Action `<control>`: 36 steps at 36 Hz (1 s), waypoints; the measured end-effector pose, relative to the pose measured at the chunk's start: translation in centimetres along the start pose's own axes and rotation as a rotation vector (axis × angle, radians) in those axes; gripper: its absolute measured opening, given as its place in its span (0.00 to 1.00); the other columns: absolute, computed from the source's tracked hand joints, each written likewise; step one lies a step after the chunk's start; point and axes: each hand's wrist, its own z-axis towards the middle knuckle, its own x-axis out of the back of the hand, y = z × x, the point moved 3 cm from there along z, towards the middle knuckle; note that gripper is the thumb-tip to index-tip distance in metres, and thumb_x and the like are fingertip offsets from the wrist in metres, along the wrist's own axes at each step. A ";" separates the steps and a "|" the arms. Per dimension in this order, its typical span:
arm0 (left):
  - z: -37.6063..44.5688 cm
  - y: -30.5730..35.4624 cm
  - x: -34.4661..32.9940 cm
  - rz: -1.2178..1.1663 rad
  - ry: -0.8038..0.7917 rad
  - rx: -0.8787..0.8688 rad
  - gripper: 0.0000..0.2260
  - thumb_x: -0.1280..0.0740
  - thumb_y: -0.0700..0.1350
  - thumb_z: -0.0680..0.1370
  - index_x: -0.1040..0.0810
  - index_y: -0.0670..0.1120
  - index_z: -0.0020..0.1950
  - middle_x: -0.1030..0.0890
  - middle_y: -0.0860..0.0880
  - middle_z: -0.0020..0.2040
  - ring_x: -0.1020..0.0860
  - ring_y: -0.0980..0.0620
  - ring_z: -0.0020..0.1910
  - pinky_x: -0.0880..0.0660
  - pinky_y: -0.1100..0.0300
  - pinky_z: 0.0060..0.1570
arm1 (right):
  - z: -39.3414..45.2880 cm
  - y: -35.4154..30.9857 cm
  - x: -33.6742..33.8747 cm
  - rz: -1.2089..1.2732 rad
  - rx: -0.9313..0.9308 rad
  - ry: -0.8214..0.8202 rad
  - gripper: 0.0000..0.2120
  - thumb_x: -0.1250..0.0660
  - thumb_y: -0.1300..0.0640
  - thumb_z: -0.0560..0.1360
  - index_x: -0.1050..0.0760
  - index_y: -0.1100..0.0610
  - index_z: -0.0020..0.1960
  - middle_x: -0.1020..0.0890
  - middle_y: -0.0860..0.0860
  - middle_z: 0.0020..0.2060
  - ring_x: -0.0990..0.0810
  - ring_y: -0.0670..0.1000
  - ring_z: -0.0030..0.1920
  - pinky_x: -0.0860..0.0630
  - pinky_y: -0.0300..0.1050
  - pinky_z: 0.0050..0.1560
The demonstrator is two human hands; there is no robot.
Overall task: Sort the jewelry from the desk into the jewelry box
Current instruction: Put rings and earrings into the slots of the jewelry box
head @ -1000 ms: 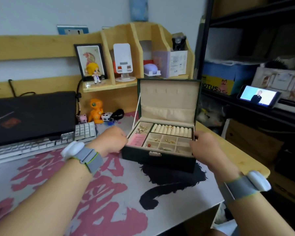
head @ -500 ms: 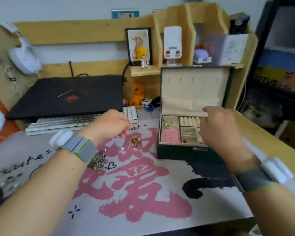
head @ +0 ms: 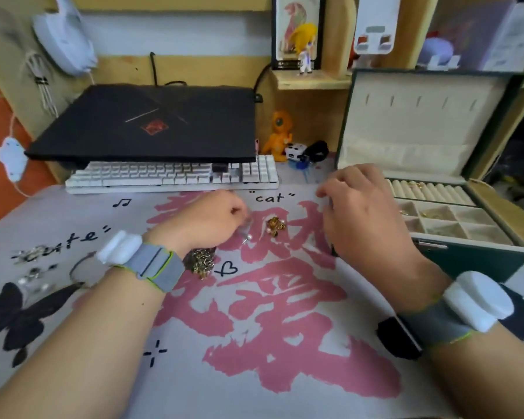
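a small pearl earring (head: 245, 234) is pinched by the left hand (head: 208, 220) near the table's middle. the right hand (head: 365, 217) is held loosely curled, gripping nothing, beside the open jewelry box (head: 466, 258) at the right edge.

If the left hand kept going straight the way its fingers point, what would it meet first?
The left hand points right across the mat, so it would likely meet the small gold cluster first, with the jewelry box beyond. It seems to pinch a pearl pin already; depth is unclear.
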 end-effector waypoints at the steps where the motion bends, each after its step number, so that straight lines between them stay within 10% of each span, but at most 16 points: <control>1: 0.0 -0.2 -0.1 0.011 0.010 -0.002 0.13 0.40 0.50 0.86 0.18 0.54 0.47 0.15 0.54 0.46 0.27 0.56 0.27 0.33 0.63 0.25 | 0.3 -1.2 -0.2 0.047 0.031 -0.001 0.11 0.30 0.65 0.75 0.17 0.58 0.56 0.18 0.54 0.50 0.26 0.57 0.55 0.26 0.52 0.54; 5: -0.6 0.3 0.0 0.017 0.012 -0.030 0.11 0.34 0.54 0.83 0.19 0.56 0.42 0.20 0.57 0.35 0.25 0.60 0.30 0.37 0.65 0.26 | 2.4 -5.0 -2.8 0.326 0.060 -0.218 0.09 0.31 0.63 0.77 0.17 0.54 0.55 0.21 0.52 0.50 0.22 0.53 0.51 0.26 0.45 0.50; 11: -1.1 -0.1 -0.9 0.047 -0.050 -0.074 0.10 0.28 0.56 0.78 0.16 0.53 0.55 0.20 0.57 0.50 0.22 0.54 0.49 0.26 0.57 0.47 | 1.4 -4.9 -6.1 0.481 -0.150 -0.280 0.02 0.30 0.56 0.77 0.21 0.53 0.45 0.18 0.51 0.41 0.20 0.55 0.44 0.22 0.52 0.48; 21: -1.0 -0.3 -1.5 -0.030 -0.037 0.003 0.01 0.27 0.46 0.79 0.17 0.51 0.49 0.18 0.55 0.42 0.20 0.56 0.40 0.31 0.65 0.35 | 0.5 -5.0 -6.5 0.387 -0.182 -0.334 0.03 0.29 0.54 0.76 0.20 0.53 0.48 0.17 0.52 0.44 0.19 0.58 0.46 0.21 0.50 0.49; 36: -0.9 -1.4 -0.6 -0.494 0.219 0.137 0.04 0.28 0.41 0.80 0.16 0.51 0.50 0.13 0.54 0.44 0.16 0.53 0.47 0.22 0.58 0.53 | 0.9 -4.8 -5.8 0.404 -0.146 -0.314 0.09 0.31 0.56 0.78 0.18 0.51 0.58 0.25 0.52 0.52 0.21 0.58 0.50 0.22 0.53 0.53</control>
